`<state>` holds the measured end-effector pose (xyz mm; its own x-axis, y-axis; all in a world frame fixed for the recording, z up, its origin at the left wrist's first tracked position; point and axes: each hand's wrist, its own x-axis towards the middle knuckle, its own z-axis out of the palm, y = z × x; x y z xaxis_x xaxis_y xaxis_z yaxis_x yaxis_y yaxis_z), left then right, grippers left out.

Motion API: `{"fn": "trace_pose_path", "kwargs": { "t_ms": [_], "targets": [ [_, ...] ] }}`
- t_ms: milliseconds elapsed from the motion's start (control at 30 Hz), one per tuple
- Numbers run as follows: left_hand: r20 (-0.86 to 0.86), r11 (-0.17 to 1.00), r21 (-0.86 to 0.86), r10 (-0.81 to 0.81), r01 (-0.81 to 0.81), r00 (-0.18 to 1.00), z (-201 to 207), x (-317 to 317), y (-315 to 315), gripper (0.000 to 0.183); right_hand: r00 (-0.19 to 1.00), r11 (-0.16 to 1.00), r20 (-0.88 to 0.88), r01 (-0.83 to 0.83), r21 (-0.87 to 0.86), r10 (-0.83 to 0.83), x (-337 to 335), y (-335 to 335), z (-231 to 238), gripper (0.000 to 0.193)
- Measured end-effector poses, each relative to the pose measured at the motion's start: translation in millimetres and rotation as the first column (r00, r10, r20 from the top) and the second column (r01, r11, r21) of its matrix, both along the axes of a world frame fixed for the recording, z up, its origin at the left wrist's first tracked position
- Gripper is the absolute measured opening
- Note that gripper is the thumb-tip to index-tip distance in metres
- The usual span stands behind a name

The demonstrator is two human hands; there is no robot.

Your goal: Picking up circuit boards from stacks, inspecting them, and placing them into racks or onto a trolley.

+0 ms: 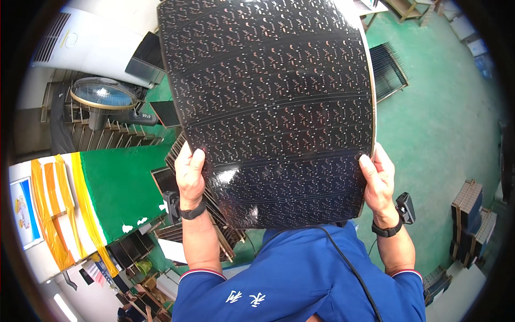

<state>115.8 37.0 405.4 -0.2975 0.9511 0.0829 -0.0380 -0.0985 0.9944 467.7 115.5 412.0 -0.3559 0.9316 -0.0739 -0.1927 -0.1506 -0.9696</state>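
Observation:
A large, glossy black printed circuit board panel (273,107) is held up in front of my body. Rows of small copper-coloured and pale pads repeat across it, with plain lines between the bands. My left hand (190,174) is closed on the panel's left edge, thumb on the near face. On the opposite edge my right hand (379,180) grips at about the same height, thumb also on the face. The fingers behind the panel are hidden. Each wrist wears a black strap with a small dark device.
A fan (102,96) stands at the left beside a white cabinet (91,43). Below it is a green-topped table (123,188). Racks of panels (220,236) stand close behind my left arm. Another rack (387,72) is beyond the panel; stacked panels (472,220) sit at the right on the green floor.

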Motion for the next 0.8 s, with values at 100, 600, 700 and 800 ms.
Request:
{"fn": "trace_pose_path", "kwargs": {
  "t_ms": [100,600,700,800],
  "targets": [
    [-0.007,1.0,0.005,0.002,-0.002,1.0,4.2,2.0,4.9,0.043,0.997,0.994,0.056,0.046,0.095,-0.051,-2.0,-3.2,4.2,0.028],
    [0.159,0.993,0.05,0.099,-0.109,0.982,-6.6,12.7,4.1,0.024,0.97,0.885,0.19,0.046,0.463,-0.15,-0.1,-7.5,2.2,0.025],
    [0.185,0.988,0.078,0.116,-0.133,0.976,-1.2,19.7,6.5,0.023,0.973,0.891,0.179,0.048,0.451,-0.144,-0.1,-8.2,1.1,0.023],
    [0.196,0.982,0.103,0.134,-0.157,0.971,2.5,23.1,7.1,0.028,0.977,0.91,0.172,0.043,0.412,-0.124,0.0,-8.9,-0.4,0.022]
  ]
}}
